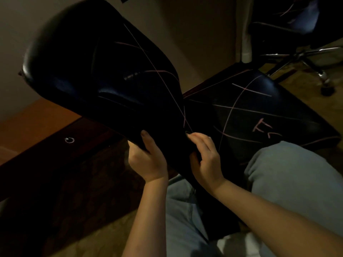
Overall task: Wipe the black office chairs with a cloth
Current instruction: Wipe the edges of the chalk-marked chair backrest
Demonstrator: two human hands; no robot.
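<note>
No brand, label or number can be read. On the chair seat (259, 101), near right part, are pink marks (263, 127) roughly like an "F" with a "C"-like curl beside it (may be plain scribble, cannot tell). Other pink lines (239, 101) on the seat and on the backrest (104, 67) are crossed strokes, not letters. Small pale patch (131, 76) mid backrest: unreadable. Ring-shaped mark (69, 140) on the dark furniture front (55, 164) at left: no lettering.

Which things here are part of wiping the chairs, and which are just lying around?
For the job: near black chair, gripped by the left hand, touched by the right hand; second black chair.
Just around: wooden drawer unit; its ring pull.
No cloth clearly in view.
</note>
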